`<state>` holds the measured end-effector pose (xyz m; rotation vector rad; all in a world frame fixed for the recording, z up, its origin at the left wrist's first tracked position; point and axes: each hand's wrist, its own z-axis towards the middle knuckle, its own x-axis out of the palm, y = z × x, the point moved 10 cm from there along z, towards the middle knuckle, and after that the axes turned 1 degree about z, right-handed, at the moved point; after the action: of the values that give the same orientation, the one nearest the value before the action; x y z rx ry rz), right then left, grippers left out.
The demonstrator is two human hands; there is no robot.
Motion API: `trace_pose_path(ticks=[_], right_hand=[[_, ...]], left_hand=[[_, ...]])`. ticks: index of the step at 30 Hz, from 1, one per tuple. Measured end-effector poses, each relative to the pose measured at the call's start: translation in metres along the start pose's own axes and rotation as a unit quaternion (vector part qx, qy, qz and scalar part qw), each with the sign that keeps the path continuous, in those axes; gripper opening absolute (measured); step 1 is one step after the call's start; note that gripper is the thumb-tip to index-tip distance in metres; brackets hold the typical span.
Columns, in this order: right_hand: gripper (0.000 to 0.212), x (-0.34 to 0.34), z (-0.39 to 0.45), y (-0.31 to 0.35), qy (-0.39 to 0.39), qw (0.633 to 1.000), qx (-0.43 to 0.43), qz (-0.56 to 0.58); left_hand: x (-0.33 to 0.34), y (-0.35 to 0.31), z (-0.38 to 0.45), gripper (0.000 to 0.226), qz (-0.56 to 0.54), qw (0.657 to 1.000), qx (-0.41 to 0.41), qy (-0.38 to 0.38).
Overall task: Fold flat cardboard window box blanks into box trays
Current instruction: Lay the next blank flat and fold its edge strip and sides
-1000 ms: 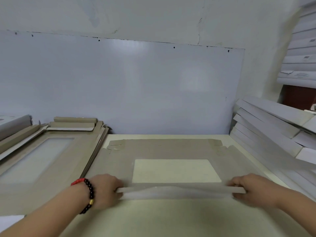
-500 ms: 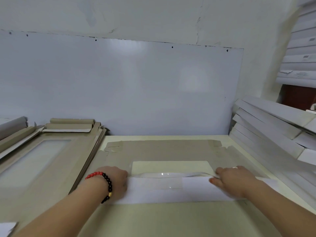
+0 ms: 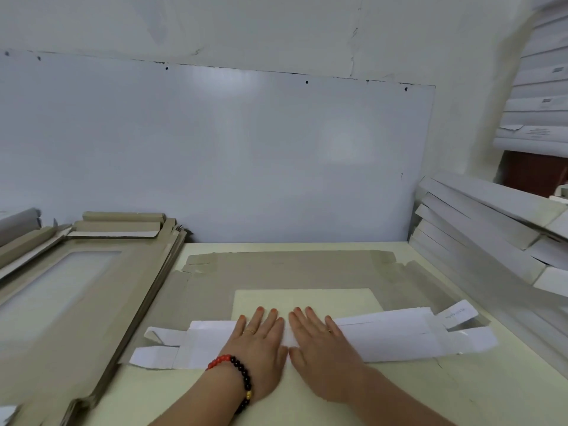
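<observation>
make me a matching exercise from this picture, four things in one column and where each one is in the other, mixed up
Things:
1. white folded cardboard flap
2. red and black bead bracelet
3. stack of brown flat window blanks
4. pile of white folded boxes

Places:
A. at the table's right edge
B. at the table's left side
C. under both flat hands
D. on the left wrist

Pairs: 1-C, 2-D, 3-B, 4-A

We see a grey-brown cardboard blank (image 3: 292,272) at centre frame on a pale cream table (image 3: 338,401), its folded flap (image 3: 384,336) showing white. Our left wrist at lower centre wears a bracelet (image 3: 239,379) of red and black beads with one gold. At the left lies a tan stack (image 3: 92,302); at the right, white boxes (image 3: 491,229). The back panel (image 3: 215,155) is pale blue-grey.
</observation>
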<state>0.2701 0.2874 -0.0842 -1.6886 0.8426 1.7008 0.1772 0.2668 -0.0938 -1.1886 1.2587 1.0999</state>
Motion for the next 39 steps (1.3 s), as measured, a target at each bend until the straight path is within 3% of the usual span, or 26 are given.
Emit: trace_pose_path(ticks=[4, 9, 13, 21, 24, 27, 30, 32, 36, 39], right_hand=[[0.063, 0.005, -0.017, -0.064, 0.042, 0.998, 0.054, -0.010], [0.066, 0.007, -0.056, -0.175, 0.045, 0.985, 0.168, -0.017], [0.064, 0.008, -0.083, -0.228, 0.052, 0.974, 0.219, -0.002], [0.058, 0.005, -0.102, -0.267, 0.044, 0.956, 0.289, 0.018], [0.056, -0.005, -0.104, -0.275, 0.031, 0.935, 0.354, -0.012], [0.038, -0.027, -0.098, -0.262, -0.007, 0.910, 0.411, -0.046], [0.045, -0.035, -0.058, -0.217, -0.012, 0.936, 0.337, -0.097], [0.054, -0.025, -0.027, -0.179, 0.000, 0.967, 0.244, -0.077], [0.074, -0.020, -0.003, -0.137, 0.009, 0.988, 0.150, 0.025], [0.088, -0.028, -0.003, -0.131, 0.033, 0.991, 0.131, -0.012]], left_hand=[[0.003, 0.036, -0.017, 0.063, 0.026, 1.000, -0.015, 0.002], [0.002, 0.097, -0.037, 0.064, 0.042, 0.996, -0.076, 0.007], [0.004, 0.126, -0.048, 0.065, 0.033, 0.994, -0.103, 0.018], [0.001, 0.164, -0.057, 0.063, -0.012, 0.982, -0.186, 0.005], [-0.001, 0.166, -0.058, 0.062, -0.019, 0.977, -0.212, 0.008], [-0.018, 0.152, -0.052, 0.062, 0.044, 0.978, -0.202, -0.013], [-0.035, 0.115, -0.029, 0.071, 0.084, 0.987, -0.137, -0.019], [-0.036, 0.089, -0.015, 0.080, 0.038, 0.992, -0.122, 0.009], [-0.035, 0.054, -0.003, 0.129, 0.022, 0.995, -0.083, 0.055], [-0.043, 0.042, -0.003, 0.118, 0.032, 0.995, -0.060, 0.073]])
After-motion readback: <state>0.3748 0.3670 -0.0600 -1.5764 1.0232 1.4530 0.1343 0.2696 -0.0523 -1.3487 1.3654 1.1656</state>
